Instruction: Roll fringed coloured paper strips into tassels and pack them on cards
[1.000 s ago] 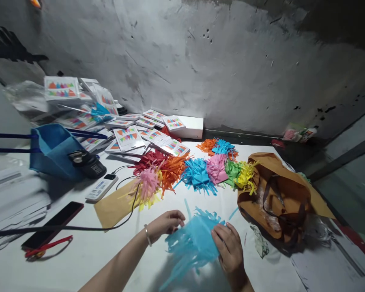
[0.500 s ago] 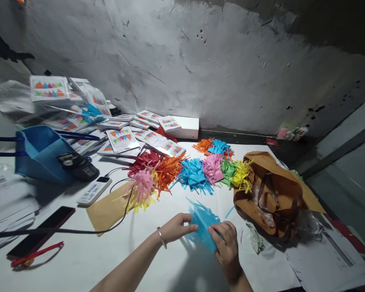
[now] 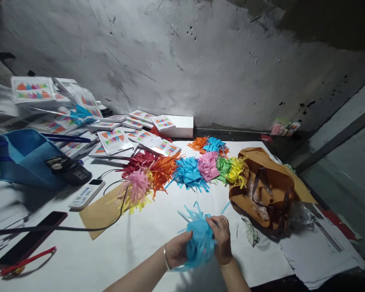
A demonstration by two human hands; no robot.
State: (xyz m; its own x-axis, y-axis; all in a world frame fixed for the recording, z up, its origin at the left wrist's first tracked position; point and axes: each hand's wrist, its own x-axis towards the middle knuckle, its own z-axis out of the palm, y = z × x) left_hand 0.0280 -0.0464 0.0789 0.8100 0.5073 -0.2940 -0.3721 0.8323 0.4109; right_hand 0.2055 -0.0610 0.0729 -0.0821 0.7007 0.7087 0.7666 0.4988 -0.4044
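A light blue fringed tissue-paper tassel [image 3: 200, 239] is held between both hands above the white table, its strips spreading up and down. My left hand [image 3: 179, 248], with a bracelet at the wrist, grips it from the left, thumb on top. My right hand [image 3: 221, 237] is closed on its right edge, fingers curled over the paper. Beyond the hands lies a row of fringed tassels: red [image 3: 141, 163], orange [image 3: 162, 172], blue [image 3: 190, 173], pink [image 3: 209, 164], green [image 3: 224, 168] and yellow [image 3: 237, 169].
A brown fabric bag [image 3: 239, 202] stands open at the right, near papers [image 3: 319, 259]. To the left are a blue bag [image 3: 27, 162], a phone [image 3: 33, 239], a white device [image 3: 87, 194] and a black cable [image 3: 79, 229]. Printed packets [image 3: 114, 141] are heaped by the wall.
The blue tassel has turned and come lower and nearer, its strips now fanned out rather than lying flat. Both hands moved with it, the left now further under it. The view shifted slightly.
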